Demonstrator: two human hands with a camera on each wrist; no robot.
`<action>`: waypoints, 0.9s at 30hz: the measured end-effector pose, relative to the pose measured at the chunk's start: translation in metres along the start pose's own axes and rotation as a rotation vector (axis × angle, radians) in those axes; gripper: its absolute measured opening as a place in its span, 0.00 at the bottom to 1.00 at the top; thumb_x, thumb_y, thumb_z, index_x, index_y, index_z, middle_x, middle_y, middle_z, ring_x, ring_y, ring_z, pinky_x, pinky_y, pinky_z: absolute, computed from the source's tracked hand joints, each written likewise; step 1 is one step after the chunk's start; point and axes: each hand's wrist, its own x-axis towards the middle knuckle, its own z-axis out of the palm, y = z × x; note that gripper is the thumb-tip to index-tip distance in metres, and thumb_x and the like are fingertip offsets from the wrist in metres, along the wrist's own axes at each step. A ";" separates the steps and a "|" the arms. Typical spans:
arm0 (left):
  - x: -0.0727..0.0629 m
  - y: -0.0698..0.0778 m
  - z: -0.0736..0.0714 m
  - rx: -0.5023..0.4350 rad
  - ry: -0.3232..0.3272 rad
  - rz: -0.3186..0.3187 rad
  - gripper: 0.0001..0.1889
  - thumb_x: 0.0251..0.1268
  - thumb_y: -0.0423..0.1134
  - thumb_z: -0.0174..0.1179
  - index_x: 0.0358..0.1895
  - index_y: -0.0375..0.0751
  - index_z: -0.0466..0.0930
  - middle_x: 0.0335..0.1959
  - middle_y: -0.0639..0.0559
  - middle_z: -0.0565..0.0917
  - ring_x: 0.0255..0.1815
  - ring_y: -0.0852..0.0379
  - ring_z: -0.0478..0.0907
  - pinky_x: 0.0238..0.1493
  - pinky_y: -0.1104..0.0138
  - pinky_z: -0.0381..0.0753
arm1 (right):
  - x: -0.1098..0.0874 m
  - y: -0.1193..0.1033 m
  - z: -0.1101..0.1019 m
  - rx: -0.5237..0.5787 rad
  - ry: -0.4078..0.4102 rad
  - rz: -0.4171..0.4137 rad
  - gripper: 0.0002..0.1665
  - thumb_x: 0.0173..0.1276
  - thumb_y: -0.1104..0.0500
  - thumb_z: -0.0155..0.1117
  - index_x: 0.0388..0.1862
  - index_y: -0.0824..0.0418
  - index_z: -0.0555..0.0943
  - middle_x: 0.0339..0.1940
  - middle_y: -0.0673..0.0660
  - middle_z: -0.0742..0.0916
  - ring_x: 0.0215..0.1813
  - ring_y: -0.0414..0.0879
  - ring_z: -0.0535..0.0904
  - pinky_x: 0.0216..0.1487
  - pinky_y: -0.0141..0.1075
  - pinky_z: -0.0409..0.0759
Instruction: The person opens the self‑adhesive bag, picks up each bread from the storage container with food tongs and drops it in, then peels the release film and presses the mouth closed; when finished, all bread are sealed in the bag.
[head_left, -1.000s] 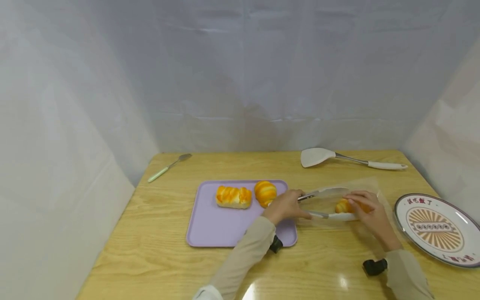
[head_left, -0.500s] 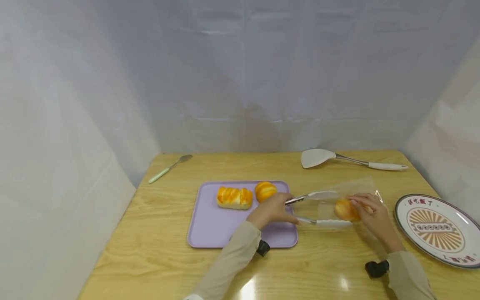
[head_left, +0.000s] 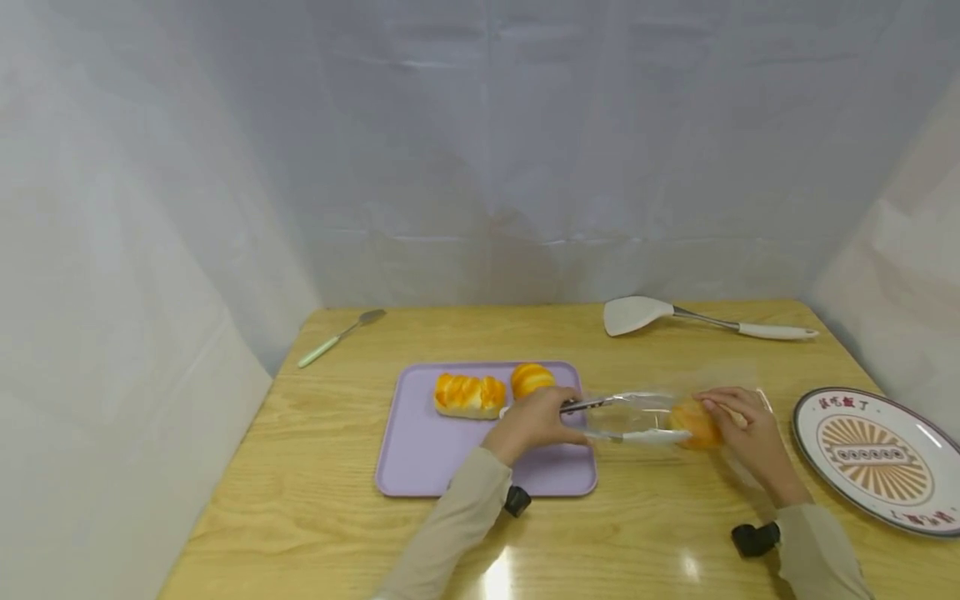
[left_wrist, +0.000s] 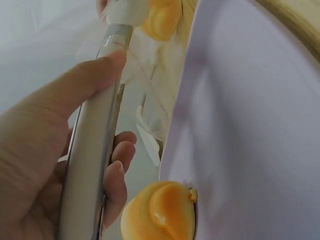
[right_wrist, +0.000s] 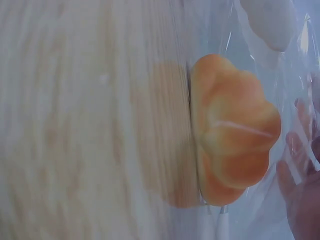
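Note:
In the head view my left hand (head_left: 534, 425) grips metal tongs (head_left: 585, 405) with white tips, over the right side of the purple tray (head_left: 420, 467). Thumb and curled fingers close round the tongs' handle (left_wrist: 90, 150) in the left wrist view. The spread tips point right, inside a clear plastic bag (head_left: 645, 402). A golden bread roll (head_left: 692, 423) lies in the bag, just beyond the tips. My right hand (head_left: 750, 437) pinches the bag near the roll. Through the film, the right wrist view shows the roll (right_wrist: 235, 130) close up, low over the wooden table.
A segmented loaf (head_left: 468, 396) and a round striped bun (head_left: 531, 379) sit on the tray. A white spatula (head_left: 637, 315) lies at the back right, and a small green-handled spatula (head_left: 337, 338) at the back left. A patterned plate (head_left: 870, 458) stands at the right.
My left hand has drawn the tongs to the left, and their tips have backed away from the roll. The roll stays in the bag by my right hand, which has hardly moved.

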 end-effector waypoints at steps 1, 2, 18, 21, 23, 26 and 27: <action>0.000 0.000 -0.001 0.009 0.007 0.004 0.28 0.47 0.53 0.76 0.53 0.48 0.81 0.43 0.55 0.85 0.38 0.64 0.77 0.42 0.71 0.78 | -0.001 0.005 0.001 -0.012 0.005 -0.003 0.12 0.54 0.84 0.61 0.36 0.75 0.84 0.42 0.31 0.81 0.50 0.26 0.70 0.54 0.17 0.61; 0.000 0.000 -0.001 0.017 0.014 0.007 0.28 0.47 0.53 0.76 0.52 0.48 0.81 0.42 0.55 0.85 0.37 0.64 0.77 0.40 0.71 0.78 | -0.002 0.010 0.001 -0.018 0.009 -0.002 0.12 0.55 0.83 0.61 0.36 0.75 0.84 0.43 0.30 0.81 0.50 0.26 0.69 0.54 0.17 0.61; 0.030 0.014 0.010 0.103 0.028 -0.011 0.34 0.50 0.55 0.73 0.62 0.46 0.78 0.56 0.52 0.84 0.53 0.57 0.82 0.55 0.68 0.80 | 0.002 0.024 -0.011 -0.073 0.109 -0.078 0.08 0.66 0.74 0.60 0.41 0.74 0.84 0.48 0.24 0.78 0.53 0.21 0.68 0.57 0.16 0.62; 0.029 0.012 0.011 0.099 0.015 -0.003 0.31 0.50 0.52 0.74 0.59 0.44 0.80 0.51 0.52 0.86 0.46 0.59 0.82 0.50 0.70 0.80 | -0.001 0.025 -0.011 -0.088 0.093 -0.052 0.09 0.64 0.76 0.60 0.41 0.73 0.84 0.48 0.23 0.77 0.53 0.21 0.67 0.58 0.15 0.61; 0.026 0.010 0.011 0.086 0.013 0.001 0.30 0.49 0.50 0.75 0.57 0.43 0.81 0.47 0.52 0.87 0.43 0.60 0.81 0.47 0.71 0.80 | -0.005 0.025 -0.012 -0.096 0.079 -0.039 0.11 0.62 0.77 0.61 0.42 0.72 0.85 0.47 0.23 0.77 0.53 0.21 0.68 0.58 0.14 0.60; 0.017 0.004 0.009 0.054 0.011 -0.020 0.29 0.48 0.50 0.76 0.55 0.44 0.82 0.45 0.53 0.86 0.41 0.61 0.80 0.45 0.70 0.80 | -0.008 0.027 -0.013 -0.108 0.069 -0.042 0.13 0.60 0.79 0.61 0.42 0.72 0.85 0.47 0.24 0.77 0.53 0.21 0.68 0.59 0.13 0.60; 0.013 0.003 0.008 0.041 0.011 -0.031 0.29 0.48 0.51 0.76 0.55 0.44 0.82 0.45 0.54 0.86 0.41 0.61 0.80 0.45 0.70 0.80 | -0.009 0.028 -0.013 -0.107 0.070 -0.048 0.14 0.59 0.80 0.61 0.42 0.72 0.85 0.47 0.25 0.78 0.53 0.21 0.68 0.59 0.13 0.61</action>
